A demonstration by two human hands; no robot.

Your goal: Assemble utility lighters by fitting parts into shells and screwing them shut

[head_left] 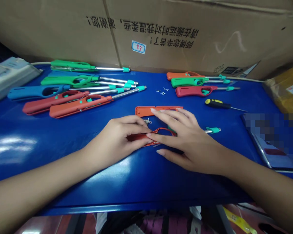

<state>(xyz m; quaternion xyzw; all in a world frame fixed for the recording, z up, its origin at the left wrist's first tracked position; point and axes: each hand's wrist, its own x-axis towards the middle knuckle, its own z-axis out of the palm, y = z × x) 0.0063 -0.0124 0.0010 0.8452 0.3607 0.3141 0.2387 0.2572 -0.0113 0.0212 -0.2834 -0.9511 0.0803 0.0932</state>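
Between my hands lies the open orange casing half of a long-necked lighter (158, 131), its trigger loop to the right. My left hand (119, 136) is closed on the casing's left end, thumb and fingers around it. Over its right part is my right hand (188, 136), fingers spread, with one fingertip touching the casing near the left thumb. The other orange casing half (143, 111) lies just beyond, partly under the right fingers. A small metal part (148, 121) shows by my left fingertips. A teal-tipped metal tube (213, 130) sticks out past my right hand.
Several lighters (80, 104) lie in a group at the left, more lighters (195, 91) at the back right. Small pins (161, 92) lie between them. A screwdriver (217, 104) and a phone (271, 152) are on the right. A cardboard box (146, 19) stands behind the blue table.
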